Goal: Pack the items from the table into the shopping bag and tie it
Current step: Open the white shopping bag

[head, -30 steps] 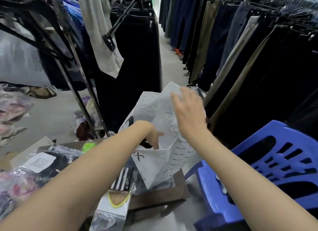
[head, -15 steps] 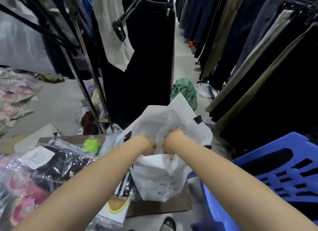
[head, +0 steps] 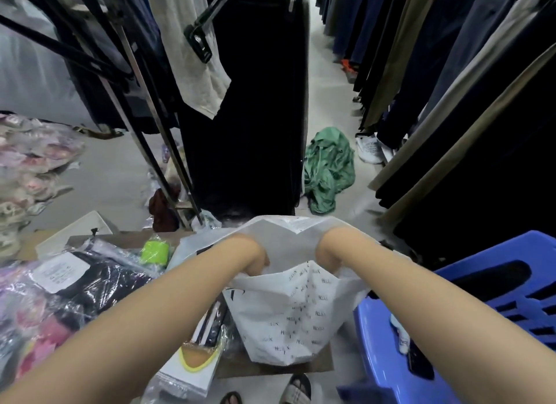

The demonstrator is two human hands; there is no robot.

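A white shopping bag (head: 291, 319) printed with small black words stands on the low brown table (head: 319, 369). Both my hands reach inside its mouth and spread it wide. My left hand (head: 255, 257) pushes against the left side of the opening; my right hand (head: 329, 254) pushes against the right side. The fingers of both are hidden inside the bag. On the table to the left lie plastic-wrapped items: a dark garment pack with a white label (head: 87, 280), a neon green item (head: 155, 250), a striped pack (head: 210, 325) and a pack with a yellow-rimmed piece (head: 195, 361).
A blue plastic chair (head: 469, 322) stands close on the right. Racks of dark trousers hang ahead and to the right. A green garment (head: 328, 169) and white shoe (head: 370, 148) lie on the floor. Wrapped pink packs pile at far left. Sandalled feet (head: 296, 390) show below.
My hands went from holding the bag up in the air to going inside its mouth and pulling apart, opening it wider. My view tilted down and forward.
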